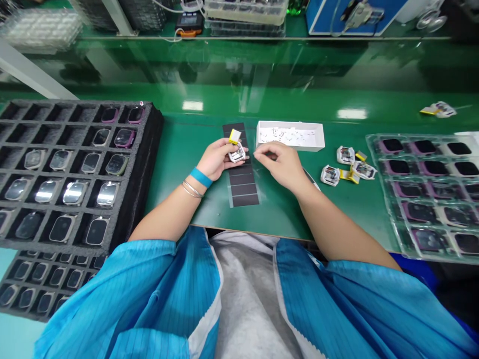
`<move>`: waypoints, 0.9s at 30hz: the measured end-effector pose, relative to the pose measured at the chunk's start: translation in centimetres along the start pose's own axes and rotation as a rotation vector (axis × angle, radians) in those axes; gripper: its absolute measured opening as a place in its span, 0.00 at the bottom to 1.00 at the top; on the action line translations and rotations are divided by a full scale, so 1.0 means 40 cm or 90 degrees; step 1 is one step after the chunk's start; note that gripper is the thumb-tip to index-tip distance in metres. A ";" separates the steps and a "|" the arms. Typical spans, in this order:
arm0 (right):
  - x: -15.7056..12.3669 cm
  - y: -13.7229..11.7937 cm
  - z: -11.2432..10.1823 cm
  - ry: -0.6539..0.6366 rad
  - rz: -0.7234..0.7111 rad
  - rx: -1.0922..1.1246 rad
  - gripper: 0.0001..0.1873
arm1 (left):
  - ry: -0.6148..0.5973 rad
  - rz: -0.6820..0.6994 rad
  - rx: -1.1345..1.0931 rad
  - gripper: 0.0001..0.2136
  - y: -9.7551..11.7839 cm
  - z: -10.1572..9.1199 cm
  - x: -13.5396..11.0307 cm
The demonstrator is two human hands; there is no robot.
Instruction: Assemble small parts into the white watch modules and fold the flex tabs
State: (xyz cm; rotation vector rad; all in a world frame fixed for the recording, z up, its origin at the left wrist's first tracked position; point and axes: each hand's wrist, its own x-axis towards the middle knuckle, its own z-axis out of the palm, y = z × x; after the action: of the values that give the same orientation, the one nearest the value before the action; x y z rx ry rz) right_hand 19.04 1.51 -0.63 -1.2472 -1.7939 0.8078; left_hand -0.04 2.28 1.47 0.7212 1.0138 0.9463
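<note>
My left hand point(214, 158) grips a white smartwatch inner frame point(237, 154) between thumb and fingers. A silver battery with yellow tape point(235, 135) sticks up from the frame's top edge. Just to the right, my right hand point(283, 163) is closed, thumb and forefinger pinched together close to the frame; anything between those fingertips is too small to make out. Under both hands lies a strip of black adhesive pieces point(244, 193) on clear backing. Behind my right hand stands a white box point(319, 142) holding many tiny parts.
Several similar white watch frames point(331, 175) with batteries lie at the right, and another frame point(444, 109) is farther back. A black foam tray point(129, 199) of watches stands left. A clear plastic tray point(392, 219) with watch screens sits right. A shelf point(258, 39) crosses the back.
</note>
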 end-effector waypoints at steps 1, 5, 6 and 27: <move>-0.001 0.004 -0.001 -0.026 -0.002 -0.042 0.04 | 0.008 -0.007 -0.011 0.07 0.005 -0.004 0.001; -0.009 0.021 0.004 -0.064 -0.032 -0.163 0.05 | -0.019 -0.047 -0.023 0.09 0.006 -0.007 -0.001; -0.010 0.025 0.007 -0.063 -0.039 -0.174 0.05 | -0.022 -0.052 -0.018 0.09 0.003 -0.006 -0.001; 0.002 -0.051 0.017 -0.126 0.041 -0.260 0.05 | 0.109 0.002 -0.029 0.04 -0.019 0.045 -0.032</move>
State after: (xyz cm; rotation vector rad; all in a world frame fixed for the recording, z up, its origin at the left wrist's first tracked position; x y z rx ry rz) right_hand 17.51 0.92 0.76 -1.5348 -2.1634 0.6346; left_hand 1.57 0.68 1.96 0.6118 1.1364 1.0446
